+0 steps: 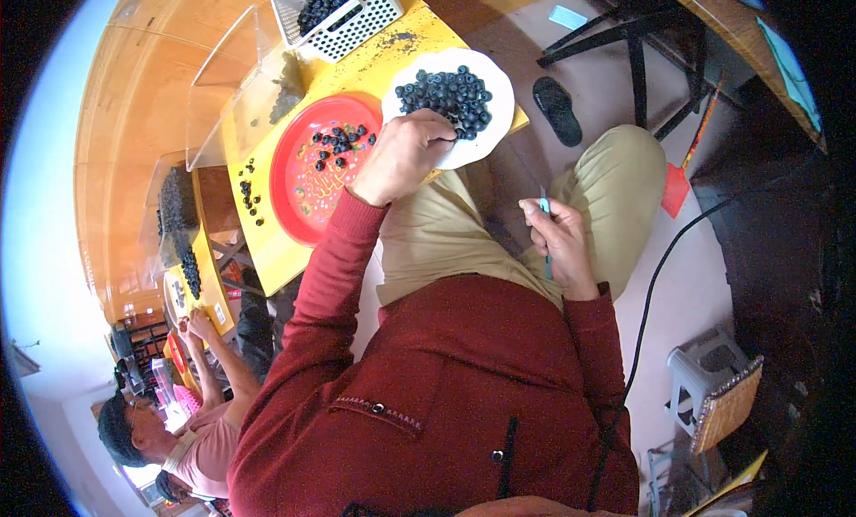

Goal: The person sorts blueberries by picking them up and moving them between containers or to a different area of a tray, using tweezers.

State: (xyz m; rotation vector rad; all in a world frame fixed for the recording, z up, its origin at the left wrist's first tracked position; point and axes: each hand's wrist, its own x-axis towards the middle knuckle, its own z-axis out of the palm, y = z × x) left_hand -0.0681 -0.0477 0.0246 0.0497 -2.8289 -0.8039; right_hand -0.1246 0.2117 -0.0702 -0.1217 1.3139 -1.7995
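My left hand reaches over the yellow table to a white plate heaped with blueberries. Its fingers are curled together at the near edge of the pile and touch the berries; whether a berry is pinched between them is hidden. Just left of that hand lies a red plate with several scattered blueberries. My right hand rests on my lap over tan trousers, closed around a thin light-blue tool that points up and down.
A white perforated basket of blueberries stands at the table's far end, beside clear plastic boxes. Loose berries lie on the table. On the floor are a black sandal, a black cable and a small stool. Another person works at lower left.
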